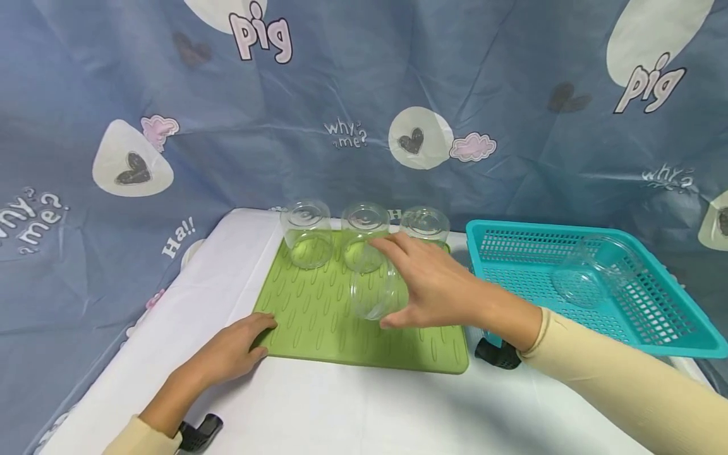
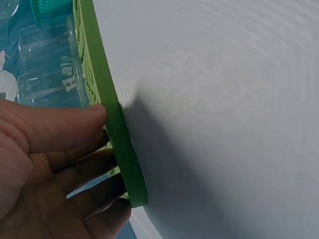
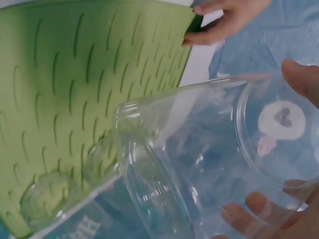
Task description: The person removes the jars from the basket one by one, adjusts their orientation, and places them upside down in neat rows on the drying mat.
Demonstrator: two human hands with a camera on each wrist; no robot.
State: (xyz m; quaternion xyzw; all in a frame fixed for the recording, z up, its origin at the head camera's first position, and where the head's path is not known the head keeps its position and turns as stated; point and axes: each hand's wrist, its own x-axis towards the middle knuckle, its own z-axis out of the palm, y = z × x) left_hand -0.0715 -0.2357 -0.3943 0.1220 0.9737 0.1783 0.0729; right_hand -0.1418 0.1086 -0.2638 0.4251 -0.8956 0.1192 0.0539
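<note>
My right hand [image 1: 426,278] grips a clear glass cup [image 1: 370,294] above the green ribbed mat [image 1: 318,316]. In the right wrist view the held cup [image 3: 199,149] lies tilted, with fingers and thumb around one end. Three similar clear cups stand upside down in a row along the mat's far edge: a left one [image 1: 307,237], a middle one [image 1: 365,221] and a right one [image 1: 425,221], partly behind my right hand. My left hand [image 1: 236,347] rests at the mat's near left corner; in the left wrist view its fingertips [image 2: 117,184] touch the edge.
A turquoise plastic basket [image 1: 478,253] stands right of the mat, with a clear cup [image 1: 591,278] lying in it. White cloth [image 1: 341,411] covers the table. A blue printed curtain [image 1: 341,82] hangs behind. Each wrist carries a black device [image 1: 199,433].
</note>
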